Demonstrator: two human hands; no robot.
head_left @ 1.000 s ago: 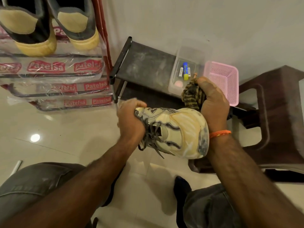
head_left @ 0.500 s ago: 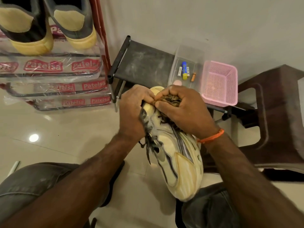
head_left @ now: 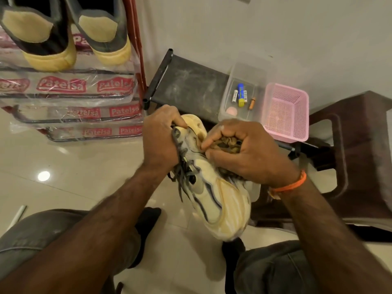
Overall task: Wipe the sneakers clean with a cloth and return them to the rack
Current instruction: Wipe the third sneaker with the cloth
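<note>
A cream and yellow sneaker (head_left: 222, 200) with grey laces is held above the floor between my knees, toe toward me. My left hand (head_left: 163, 143) grips it at the laced collar. My right hand (head_left: 244, 149) clutches a bunched brown patterned cloth (head_left: 227, 144) and presses it against the sneaker's side near the heel. On the shoe rack (head_left: 70, 96) at the upper left, wrapped in printed clear plastic, stands a pair of dark sneakers (head_left: 70, 35) with yellow soles.
A low black rack (head_left: 191, 85) stands against the wall ahead. It carries a clear box (head_left: 246, 81) of small items and a pink basket (head_left: 284, 111). A dark brown plastic stool (head_left: 356, 149) is at the right. Glossy tiled floor (head_left: 74, 170) spreads to the left.
The sneaker has swung from lying sideways to pointing its toe at me. My right hand with the cloth came down from beside the sneaker onto its side and now sits slightly further right.
</note>
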